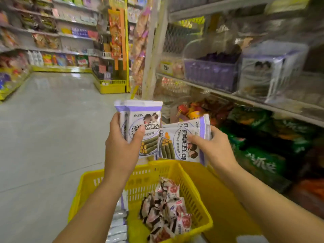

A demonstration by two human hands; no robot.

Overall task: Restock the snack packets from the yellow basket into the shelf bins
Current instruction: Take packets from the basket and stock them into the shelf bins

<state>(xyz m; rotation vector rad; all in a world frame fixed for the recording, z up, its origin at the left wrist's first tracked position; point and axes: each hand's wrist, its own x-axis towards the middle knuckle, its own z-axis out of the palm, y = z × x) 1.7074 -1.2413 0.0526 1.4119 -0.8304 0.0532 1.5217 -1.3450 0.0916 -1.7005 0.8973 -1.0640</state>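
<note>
My left hand (121, 148) grips a small upright stack of white-and-purple seaweed-roll packets (144, 120). My right hand (213, 148) holds more of the same packets (180, 142), turned sideways. Both bunches hover above the yellow basket (201, 204) below me. In the basket lie several small red-and-white snack packets (166, 207) and a row of purple-white packets (119, 221) along its left side. On the shelf to the right stands a clear bin with purple contents (210, 74) and a clear bin of purple-white packets (266, 74).
A shelf edge (245, 100) runs diagonally on the right, with bins of green and red bags (259, 155) below it. The grey aisle floor (43, 128) stretches to the left. Yellow-based shelving (110, 85) stands ahead.
</note>
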